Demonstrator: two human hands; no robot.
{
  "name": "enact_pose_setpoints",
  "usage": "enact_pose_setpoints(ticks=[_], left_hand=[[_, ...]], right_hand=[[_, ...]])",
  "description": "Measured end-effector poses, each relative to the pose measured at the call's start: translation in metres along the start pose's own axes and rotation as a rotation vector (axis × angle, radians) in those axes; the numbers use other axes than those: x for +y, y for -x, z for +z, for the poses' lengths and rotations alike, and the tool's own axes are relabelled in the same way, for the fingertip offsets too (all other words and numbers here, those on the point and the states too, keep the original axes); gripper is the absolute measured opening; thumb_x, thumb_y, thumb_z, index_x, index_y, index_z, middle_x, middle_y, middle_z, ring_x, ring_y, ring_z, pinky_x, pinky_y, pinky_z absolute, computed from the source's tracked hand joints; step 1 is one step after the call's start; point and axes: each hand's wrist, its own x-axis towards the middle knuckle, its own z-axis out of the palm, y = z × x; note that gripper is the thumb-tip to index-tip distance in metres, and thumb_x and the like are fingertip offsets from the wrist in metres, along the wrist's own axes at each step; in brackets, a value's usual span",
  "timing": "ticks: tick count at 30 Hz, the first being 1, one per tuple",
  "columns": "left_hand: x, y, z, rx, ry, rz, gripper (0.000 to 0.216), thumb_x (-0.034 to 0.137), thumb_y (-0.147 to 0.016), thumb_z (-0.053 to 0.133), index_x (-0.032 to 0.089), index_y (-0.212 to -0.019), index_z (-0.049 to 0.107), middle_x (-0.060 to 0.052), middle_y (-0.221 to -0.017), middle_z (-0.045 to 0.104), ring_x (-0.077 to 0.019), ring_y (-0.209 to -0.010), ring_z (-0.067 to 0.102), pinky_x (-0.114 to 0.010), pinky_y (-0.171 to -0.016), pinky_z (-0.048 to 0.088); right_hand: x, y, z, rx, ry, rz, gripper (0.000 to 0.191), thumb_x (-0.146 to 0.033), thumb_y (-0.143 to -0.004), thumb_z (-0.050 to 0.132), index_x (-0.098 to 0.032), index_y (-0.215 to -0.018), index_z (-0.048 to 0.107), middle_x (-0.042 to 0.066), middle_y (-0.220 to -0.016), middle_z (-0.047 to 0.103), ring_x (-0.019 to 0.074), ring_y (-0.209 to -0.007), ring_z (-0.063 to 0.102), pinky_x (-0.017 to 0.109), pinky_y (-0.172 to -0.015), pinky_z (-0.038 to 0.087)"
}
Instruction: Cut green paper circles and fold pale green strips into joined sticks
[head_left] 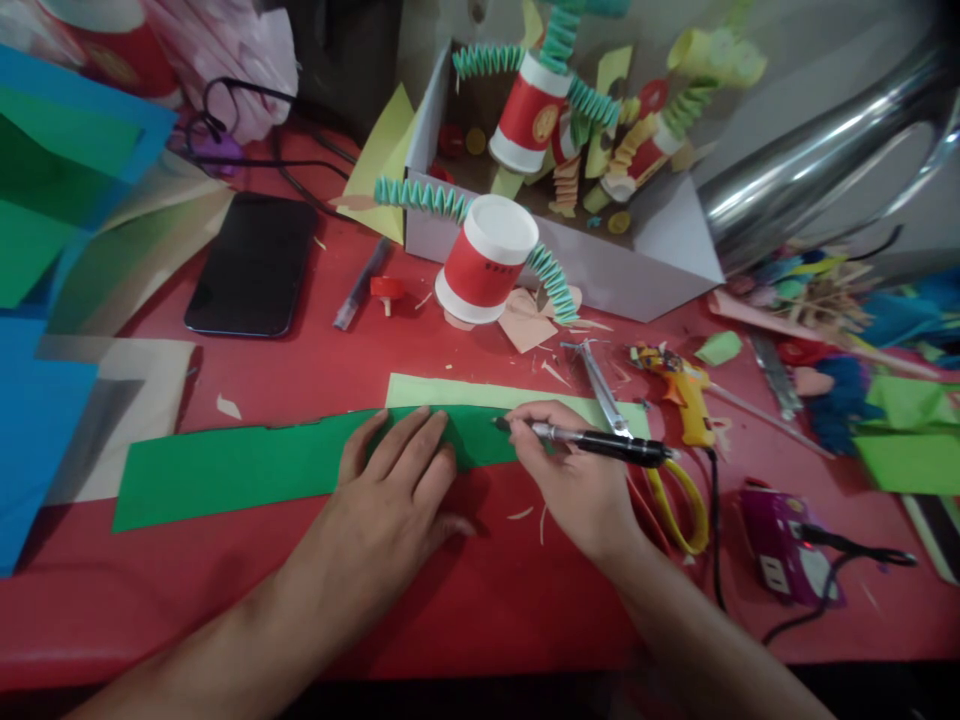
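While L hand (397,470) lies open, palm down on dark green paper strip (225,468) mid-table, R hand (577,480) grips black pen (600,443), tip at strip's far edge; unpinned L end could slide, skewing the mark. Scissors (696,512) lie just beside.

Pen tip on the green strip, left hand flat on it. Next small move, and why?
Probably a short pen stroke along the dark green strip. The right hand grips the pen with its tip already touching the strip near its right end. The left hand lies flat on the strip just beside the tip, pinning it. The strip partly overlaps a light green strip.
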Motion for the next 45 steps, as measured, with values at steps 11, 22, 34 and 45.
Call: enact_pose_setpoints(ticks=[11,22,34,45], left_hand=[[0.001,-0.001,-0.001,0.000,0.000,-0.007,0.032,0.039,-0.089,0.063,0.012,-0.108,0.063,-0.021,-0.132,0.062,-0.0372,-0.126,0.055,-0.058,-0.106,0.040],[-0.001,0.000,0.001,0.001,-0.021,0.007,0.036,0.043,-0.091,0.059,0.012,-0.108,0.063,-0.021,-0.132,0.062,-0.0367,-0.126,0.055,-0.057,-0.106,0.039],[-0.002,0.002,0.002,-0.011,-0.039,0.014,0.042,0.045,-0.086,0.066,0.011,-0.111,0.061,-0.021,-0.135,0.060,-0.0384,-0.127,0.052,-0.057,-0.106,0.037],[-0.001,0.000,-0.031,0.259,0.353,-0.265,0.018,0.035,-0.091,0.061,0.020,-0.096,0.069,-0.009,-0.106,0.071,-0.0261,-0.104,0.064,-0.041,-0.093,0.048]], right_hand=[[-0.003,-0.001,-0.002,-0.043,-0.006,-0.007,0.010,-0.027,-0.093,0.061,-0.022,-0.094,0.069,0.002,-0.090,0.073,0.0173,-0.084,0.070,0.032,-0.081,0.054],[-0.004,-0.002,-0.004,-0.064,-0.016,-0.015,0.010,-0.026,-0.092,0.061,-0.021,-0.094,0.070,0.002,-0.092,0.073,0.0168,-0.086,0.069,0.031,-0.082,0.053],[0.004,-0.004,-0.001,0.097,-0.445,0.179,0.008,-0.027,-0.089,0.061,-0.022,-0.085,0.066,-0.003,-0.071,0.063,0.0128,-0.069,0.061,0.028,-0.070,0.050],[-0.012,-0.006,-0.023,0.204,-0.032,-0.176,0.014,-0.030,-0.096,0.057,-0.023,-0.102,0.067,0.002,-0.094,0.069,0.0165,-0.087,0.064,0.032,-0.077,0.050]])
